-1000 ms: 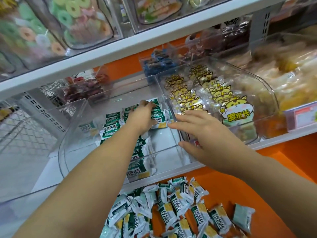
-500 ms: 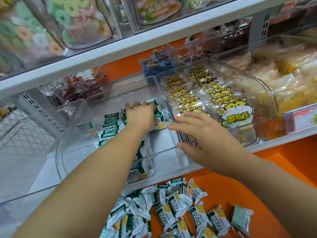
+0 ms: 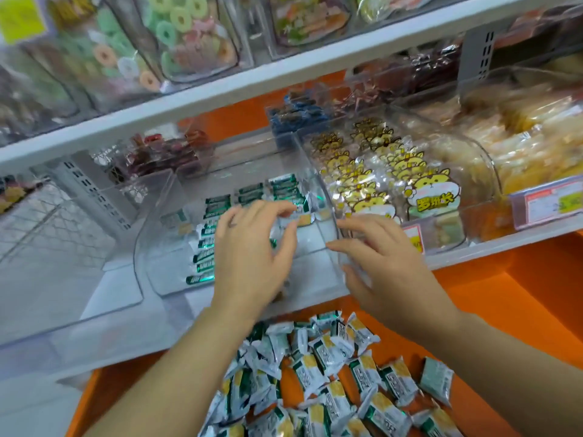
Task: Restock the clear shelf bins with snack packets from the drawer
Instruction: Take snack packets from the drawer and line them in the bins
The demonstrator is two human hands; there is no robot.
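A clear shelf bin (image 3: 141,247) holds rows of green-and-white snack packets (image 3: 217,203) along its left and back. My left hand (image 3: 252,247) hovers over the bin's front half with fingers loosely curved; its fingertips are close to a silver packet (image 3: 304,216), and no grip shows. My right hand (image 3: 388,263) rests with straight, spread fingers on the bin's right front corner. Below the shelf, the orange drawer (image 3: 520,310) holds a loose heap of several green, white and yellow packets (image 3: 328,373).
To the right stands a bin of yellow hamster-print packets (image 3: 378,184), with a price tag (image 3: 413,238) at its front. A clear bin (image 3: 63,279) sits at the left. The upper white shelf (image 3: 220,89) carries bins of ring candies (image 3: 176,33).
My left hand has drawn back from the packets deep in the bin toward its front and opened its fingers. My right hand stays at the bin's right corner. The camera has moved closer.
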